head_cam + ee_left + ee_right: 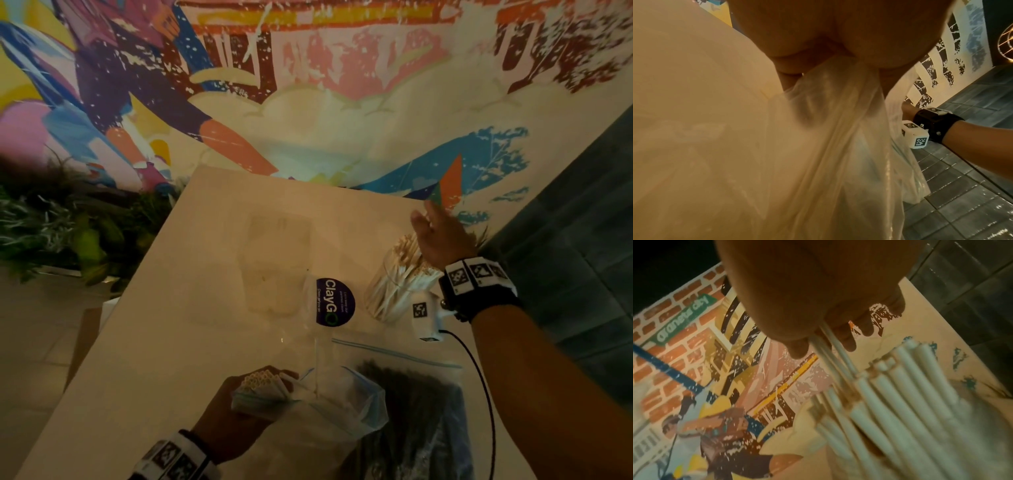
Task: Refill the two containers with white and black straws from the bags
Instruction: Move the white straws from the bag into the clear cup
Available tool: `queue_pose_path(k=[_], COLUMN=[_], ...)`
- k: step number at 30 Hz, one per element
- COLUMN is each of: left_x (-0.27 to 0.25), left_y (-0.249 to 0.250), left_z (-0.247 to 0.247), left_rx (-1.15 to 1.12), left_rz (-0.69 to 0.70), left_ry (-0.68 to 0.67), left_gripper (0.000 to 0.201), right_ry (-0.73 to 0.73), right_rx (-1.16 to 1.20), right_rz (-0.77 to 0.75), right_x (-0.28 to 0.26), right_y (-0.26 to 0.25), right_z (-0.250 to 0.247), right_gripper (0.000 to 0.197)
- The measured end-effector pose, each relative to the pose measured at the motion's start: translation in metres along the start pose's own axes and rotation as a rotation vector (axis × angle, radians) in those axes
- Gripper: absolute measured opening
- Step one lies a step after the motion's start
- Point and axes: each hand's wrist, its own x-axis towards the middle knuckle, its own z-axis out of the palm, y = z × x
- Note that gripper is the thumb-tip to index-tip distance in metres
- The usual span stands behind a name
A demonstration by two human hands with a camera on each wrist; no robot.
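A clear container packed with white straws stands at the table's right. My right hand hovers over their tops with fingers spread. A few thin white straws run loose through the gap between its thumb and forefinger. My left hand grips a clear zip bag near the front edge, with a bundle of white straws poking out of its fist. The bag hangs from that palm. A zip bag of black straws lies flat at the front right.
A clear piece with a round purple ClayGo sticker stands mid-table; I cannot tell its shape. One white straw lies just in front of it. The white table meets a painted wall behind, with plants to the left and dark floor tiles to the right.
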Motion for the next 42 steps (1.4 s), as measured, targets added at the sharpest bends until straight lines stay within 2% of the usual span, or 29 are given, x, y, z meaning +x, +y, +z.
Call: queue_pose_path(k=[1,3,4,5,6,8,9,11,13,16,19,21,24,28,31,34,36,38,39,41,42], left_x=[-0.002,0.001,0.002,-0.002,-0.005,-0.003,-0.004,-0.005,-0.001,0.001,0.002,0.001,0.001,0.002,0.001,0.002,0.002,0.003,0.002,0.001,0.001], left_y=[0.005,0.014,0.007,0.006,0.003,0.002,-0.001,-0.004,-0.010,-0.009,-0.010,-0.009,-0.007,-0.007,-0.011,-0.017,-0.017,-0.018,-0.018,-0.019,-0.020], left_z=[0.000,0.008,0.009,0.010,0.008,0.008,0.006,0.000,-0.001,0.001,-0.001,0.000,0.001,0.000,-0.001,-0.001,-0.002,-0.002,-0.002,-0.002,-0.001], left_rx=[-0.005,0.002,-0.001,-0.007,-0.059,-0.043,-0.021,-0.036,-0.046,-0.045,-0.008,-0.010,-0.004,-0.045,-0.074,-0.089,-0.080,-0.054,-0.039,-0.025,-0.017], left_rz=[-0.005,0.008,-0.010,-0.032,-0.090,-0.040,-0.027,0.005,0.052,0.079,0.085,0.090,0.092,0.092,0.100,0.062,0.047,0.037,0.035,0.038,0.035], left_ry=[-0.033,0.013,0.082,0.192,0.195,0.074,0.036,0.059,0.042,0.034,0.019,0.016,0.021,0.018,0.028,0.036,0.023,0.015,0.017,0.029,0.034], left_gripper=[0.048,0.021,0.052,0.077,0.072,0.021,0.031,0.046,0.046,0.048,0.039,0.042,0.038,0.039,0.039,0.041,0.039,0.027,0.024,0.026,0.028], right_ry=[-0.080,-0.236,-0.264,-0.251,-0.191,-0.023,0.027,-0.012,-0.108,-0.095,-0.055,0.031,0.038,0.129,0.036,-0.116,-0.147,-0.054,0.079,0.378,0.411], right_rx=[-0.114,-0.290,-0.310,-0.293,-0.255,-0.188,-0.168,-0.208,-0.290,-0.317,-0.204,-0.183,-0.231,-0.135,-0.327,-0.446,-0.461,-0.430,-0.377,-0.104,0.091], right_rz=[0.011,0.020,0.020,0.030,0.035,0.024,0.009,-0.034,-0.039,-0.051,-0.003,-0.027,-0.072,-0.059,-0.072,-0.005,0.005,-0.087,-0.189,-0.393,-0.422], right_x=[0.002,0.003,0.002,-0.001,-0.001,-0.006,-0.008,-0.009,-0.014,-0.018,-0.016,-0.016,-0.017,-0.018,-0.020,-0.017,-0.018,-0.027,-0.035,-0.052,-0.063], right_y=[0.003,0.011,0.014,0.013,0.013,0.008,0.006,0.008,0.011,0.011,0.007,0.007,0.005,0.002,0.002,0.000,-0.004,-0.009,-0.012,-0.021,-0.027], right_z=[0.004,0.013,0.019,0.022,0.023,0.018,0.019,0.028,0.043,0.051,0.047,0.050,0.054,0.055,0.059,0.054,0.051,0.045,0.043,0.039,0.036], right_gripper=[0.054,0.070,0.076,0.078,0.078,0.080,0.079,0.082,0.084,0.080,0.080,0.066,0.050,0.066,0.058,0.070,0.075,0.073,0.069,0.057,0.047])
